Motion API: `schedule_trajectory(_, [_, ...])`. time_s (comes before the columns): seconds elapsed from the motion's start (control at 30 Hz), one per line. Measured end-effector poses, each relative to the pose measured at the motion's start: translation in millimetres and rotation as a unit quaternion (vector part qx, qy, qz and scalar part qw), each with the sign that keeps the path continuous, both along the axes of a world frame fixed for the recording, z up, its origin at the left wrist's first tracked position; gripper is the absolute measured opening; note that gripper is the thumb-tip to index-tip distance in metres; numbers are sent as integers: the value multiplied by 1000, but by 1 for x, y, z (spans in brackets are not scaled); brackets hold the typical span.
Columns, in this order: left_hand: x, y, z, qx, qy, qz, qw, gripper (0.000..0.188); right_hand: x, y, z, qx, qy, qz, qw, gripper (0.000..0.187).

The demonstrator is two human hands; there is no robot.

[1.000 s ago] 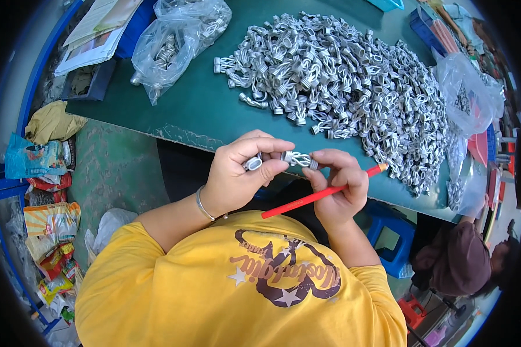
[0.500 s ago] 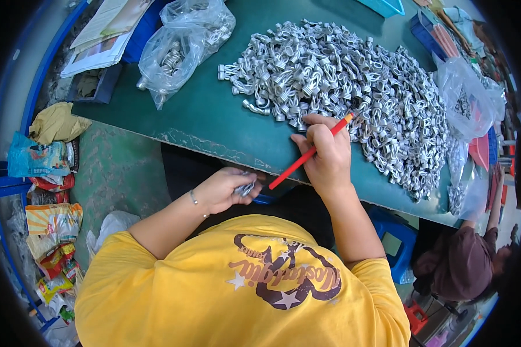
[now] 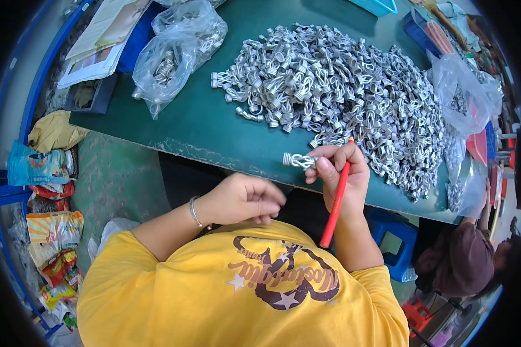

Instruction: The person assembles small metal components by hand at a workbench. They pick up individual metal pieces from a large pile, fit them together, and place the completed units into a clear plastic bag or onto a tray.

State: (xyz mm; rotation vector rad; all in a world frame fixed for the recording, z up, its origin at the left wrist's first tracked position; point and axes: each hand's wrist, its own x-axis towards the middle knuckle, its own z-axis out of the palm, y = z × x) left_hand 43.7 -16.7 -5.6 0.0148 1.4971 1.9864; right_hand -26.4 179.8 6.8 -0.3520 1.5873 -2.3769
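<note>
Right hand (image 3: 356,180) holds 1 pencil (image 3: 334,213), 1 metal link (image 3: 298,161).

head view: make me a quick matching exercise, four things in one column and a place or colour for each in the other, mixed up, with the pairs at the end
Things
1. twisted metal piece
2. heap of metal pieces
3. bangle
4. pen-like stick

Place or colour
A. around the wrist of the left hand
B. bright red
C. pinched between thumb and finger of the right hand
D. spread over the green table

Pairs: 1-C, 2-D, 3-A, 4-B
</note>
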Motion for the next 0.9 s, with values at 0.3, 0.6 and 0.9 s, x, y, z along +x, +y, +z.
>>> schedule_trajectory(0.3, [-9,18,15,47,128,252,958,22,13,-1,-18,49,198,-38,978,31])
schedule_trajectory(0.6, [-13,18,6,220,-85,210,949,25,9,-5,2,123,470,-18,874,39])
schedule_trajectory(0.9, [-14,11,12,175,-59,239,953,7,-41,8,-3,449,545,-25,708,23])
